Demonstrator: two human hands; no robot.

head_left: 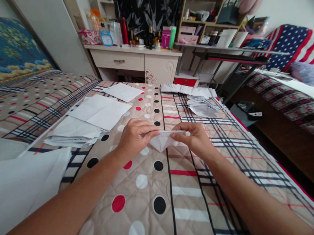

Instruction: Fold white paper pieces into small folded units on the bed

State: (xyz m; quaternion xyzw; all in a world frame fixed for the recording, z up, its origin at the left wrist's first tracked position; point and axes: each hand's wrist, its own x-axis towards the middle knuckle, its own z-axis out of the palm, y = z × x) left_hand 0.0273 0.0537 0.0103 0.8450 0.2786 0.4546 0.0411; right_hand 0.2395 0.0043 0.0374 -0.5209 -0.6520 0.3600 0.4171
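Note:
A small folded white paper (161, 142) is held up over the patterned bedspread, its pointed end hanging downward and its folded edge on top. My left hand (137, 134) pinches its left end between thumb and fingers. At the right end, my right hand (193, 136) grips the same paper, thumb on the near face and fingers behind. Left of my left hand lies a stack of white paper sheets (99, 111). Beyond my right hand is a fanned pile of folded papers (202, 106).
A long white bundle (188, 90) lies behind the folded pile. More white paper (29, 182) is at the near left, and a single sheet (124, 92) at the far left. Past the quilted bedspread (142, 211) stand a dresser (118, 58) and a metal-legged desk (229, 49).

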